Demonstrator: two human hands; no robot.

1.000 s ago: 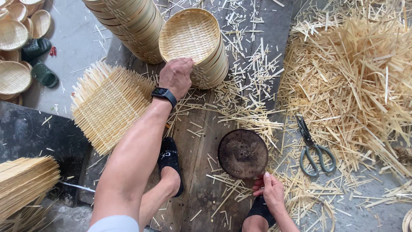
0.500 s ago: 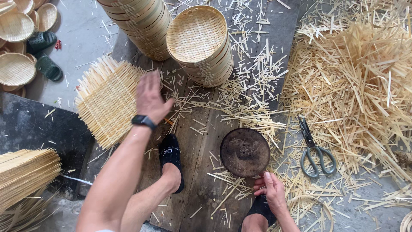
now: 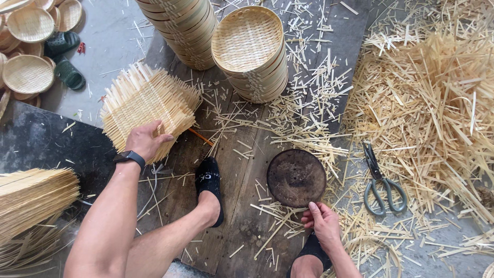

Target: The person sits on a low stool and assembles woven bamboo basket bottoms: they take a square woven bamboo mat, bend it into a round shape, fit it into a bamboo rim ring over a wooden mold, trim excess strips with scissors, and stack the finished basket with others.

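Note:
My left hand (image 3: pixel 145 139), with a black watch on the wrist, rests on the near edge of a stack of square woven bamboo mats (image 3: pixel 146 105) with loose strip ends; its fingers curl over that edge. My right hand (image 3: pixel 321 222) lies low by my knee, its fingertips touching the near rim of a dark round disc (image 3: pixel 296 177) on the wooden boards. A stack of round woven baskets (image 3: pixel 252 51) stands beyond the mats.
A taller basket stack (image 3: pixel 186 28) stands at the top. Grey-handled scissors (image 3: pixel 380 180) lie right of the disc beside a large heap of bamboo offcuts (image 3: pixel 437 108). Shallow baskets (image 3: pixel 28 74) and green sandals (image 3: pixel 66 73) sit far left; bundled strips (image 3: pixel 31 193) lie near left.
My left hand has drawn back from the round basket stack, come down and left, and settled on the square mat stack. My right hand has stayed by the disc.

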